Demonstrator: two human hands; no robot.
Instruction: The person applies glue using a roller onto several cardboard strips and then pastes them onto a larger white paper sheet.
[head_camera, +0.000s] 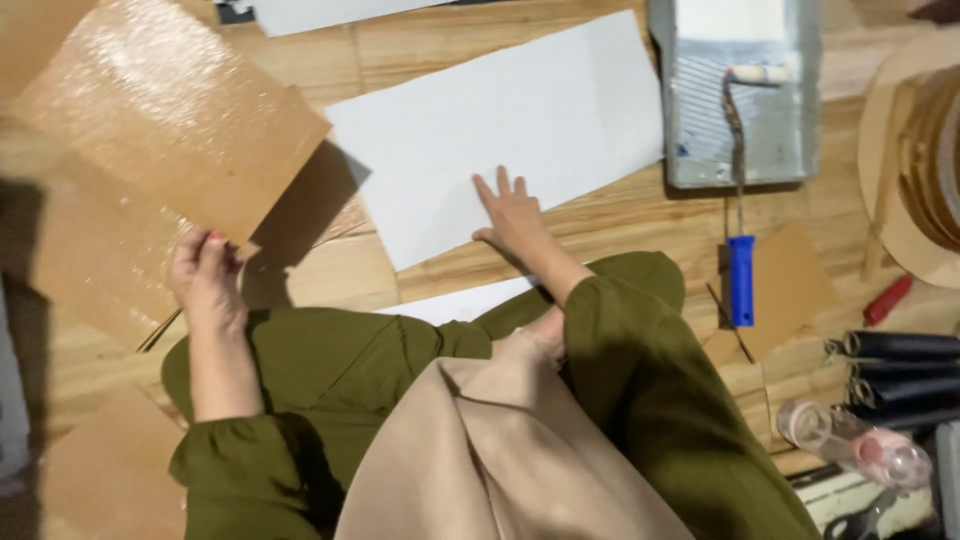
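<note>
**Paper, card and wood under my hands**

My left hand (205, 275) grips a glossy, wet-looking brown card sheet (170, 115). My right hand (512, 212) presses flat on smooth matt white paper (500, 130). I see a grained wooden floor (640, 215), a grey ribbed plastic-looking paint tray (800, 110), and a roller (741, 180) with a shiny blue handle.

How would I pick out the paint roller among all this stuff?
Find the grey paint tray at the top right of the wooden floor. The paint roller rests in it, handle pointing toward the person. Its bright blue grip sets it apart.
</note>
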